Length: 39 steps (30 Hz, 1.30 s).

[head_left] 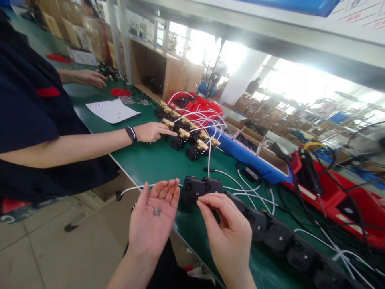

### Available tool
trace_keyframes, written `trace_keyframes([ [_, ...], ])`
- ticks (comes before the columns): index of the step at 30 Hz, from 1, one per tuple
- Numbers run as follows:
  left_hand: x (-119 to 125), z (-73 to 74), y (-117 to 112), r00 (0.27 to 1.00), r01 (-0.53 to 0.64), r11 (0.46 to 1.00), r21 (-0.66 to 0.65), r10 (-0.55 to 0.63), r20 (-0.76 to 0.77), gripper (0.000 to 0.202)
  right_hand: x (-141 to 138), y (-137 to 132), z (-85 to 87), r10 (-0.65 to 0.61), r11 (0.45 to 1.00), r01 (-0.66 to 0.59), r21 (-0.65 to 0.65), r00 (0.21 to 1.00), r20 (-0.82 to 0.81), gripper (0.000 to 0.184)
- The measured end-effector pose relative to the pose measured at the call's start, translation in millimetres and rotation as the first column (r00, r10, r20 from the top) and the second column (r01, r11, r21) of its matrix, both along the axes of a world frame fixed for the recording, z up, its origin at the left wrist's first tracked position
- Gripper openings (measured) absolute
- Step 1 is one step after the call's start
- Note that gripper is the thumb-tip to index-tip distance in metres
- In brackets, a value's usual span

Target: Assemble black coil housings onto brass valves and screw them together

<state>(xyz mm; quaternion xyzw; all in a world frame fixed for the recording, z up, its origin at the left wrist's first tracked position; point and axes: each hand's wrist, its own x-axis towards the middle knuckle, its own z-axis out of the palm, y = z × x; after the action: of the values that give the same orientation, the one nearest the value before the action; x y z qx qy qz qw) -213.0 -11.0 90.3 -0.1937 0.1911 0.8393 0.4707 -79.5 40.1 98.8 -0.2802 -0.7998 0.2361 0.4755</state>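
Note:
My left hand (pixel 155 218) is palm up and cupped, with a few small metal screws (pixel 157 211) lying in the palm. Thumb and forefinger of my right hand (pixel 227 228) are pinched together in front of a black housing (pixel 192 189); whatever is between the fingertips is too small to make out. A small shiny spot shows on that housing just above the fingertips. Beside it sits a second black housing (pixel 213 184). More black housings (pixel 278 237) with silver screw heads run in a row toward the lower right, partly behind my right hand.
A co-worker's hand (pixel 152 131) touches black units with brass valves (pixel 184 133) and white cables. Behind are a blue bin (pixel 249 150) of small parts and a red bag (pixel 207 107). At right, a power screwdriver (pixel 311 172) lies over a red tray (pixel 337 200). White paper (pixel 112 110) lies farther left.

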Motion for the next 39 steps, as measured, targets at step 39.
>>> trace_keyframes([
  [39,-21.0,-10.8,57.8,0.98,0.175,0.983,0.054,-0.169,-0.104,0.054,-24.7,28.9,10.8,-0.006,0.993,0.032,-0.112,0.975,0.221,0.019],
])
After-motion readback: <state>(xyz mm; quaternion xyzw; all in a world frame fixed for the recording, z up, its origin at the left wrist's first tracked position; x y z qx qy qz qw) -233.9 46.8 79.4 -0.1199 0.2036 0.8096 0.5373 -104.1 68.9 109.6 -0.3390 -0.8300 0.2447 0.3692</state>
